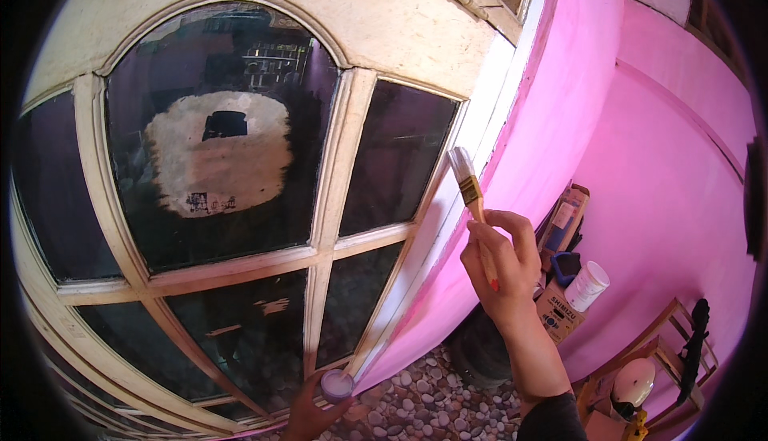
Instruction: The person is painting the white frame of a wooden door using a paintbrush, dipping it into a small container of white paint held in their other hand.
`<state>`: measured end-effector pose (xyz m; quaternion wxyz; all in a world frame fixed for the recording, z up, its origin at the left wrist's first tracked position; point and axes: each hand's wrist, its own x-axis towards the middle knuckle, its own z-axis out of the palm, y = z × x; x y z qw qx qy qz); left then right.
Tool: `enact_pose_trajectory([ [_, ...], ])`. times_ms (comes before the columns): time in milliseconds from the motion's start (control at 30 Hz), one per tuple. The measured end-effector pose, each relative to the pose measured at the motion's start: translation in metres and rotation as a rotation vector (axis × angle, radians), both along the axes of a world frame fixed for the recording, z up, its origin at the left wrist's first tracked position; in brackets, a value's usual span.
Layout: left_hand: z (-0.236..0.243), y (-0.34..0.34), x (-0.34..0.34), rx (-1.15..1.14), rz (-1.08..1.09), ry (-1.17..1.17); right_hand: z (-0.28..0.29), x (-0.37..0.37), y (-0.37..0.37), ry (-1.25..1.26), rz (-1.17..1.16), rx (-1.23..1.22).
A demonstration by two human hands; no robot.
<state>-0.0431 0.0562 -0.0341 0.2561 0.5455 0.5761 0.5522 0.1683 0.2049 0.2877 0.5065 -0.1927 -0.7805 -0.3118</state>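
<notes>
My right hand [502, 265] grips a flat paintbrush [466, 181] by its wooden handle, with white-tinged bristles raised against or near the white frame edge [495, 93] beside the pink wall. Low at the bottom, my left hand [312, 409] holds a small cup of pale paint [337, 383]. The cream window frame [328, 169] has dark glass panes [394, 161] and an arched top. A pale, irregular patch [216, 169] shows in the large middle pane.
Against the pink wall [664, 177] at the right are a white bucket [589, 287], cardboard boxes [564, 317], a dark container [480, 353] and a wooden chair [674, 345] with a helmet [633, 381] on it. The floor [408, 397] has a pebble pattern.
</notes>
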Motion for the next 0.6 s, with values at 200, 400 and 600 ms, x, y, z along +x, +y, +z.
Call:
enact_pose_trajectory([
  [200,0.017,-0.004,-0.001,-0.096,-0.028,-0.072,0.021,-0.004,0.006,0.08,0.013,0.131],
  [400,0.001,0.003,0.002,-0.048,-0.015,-0.011,0.007,-0.003,0.003,0.012,0.009,0.031],
  [600,0.009,0.001,0.001,-0.062,-0.008,0.003,0.023,-0.009,0.003,0.08,0.037,0.153],
])
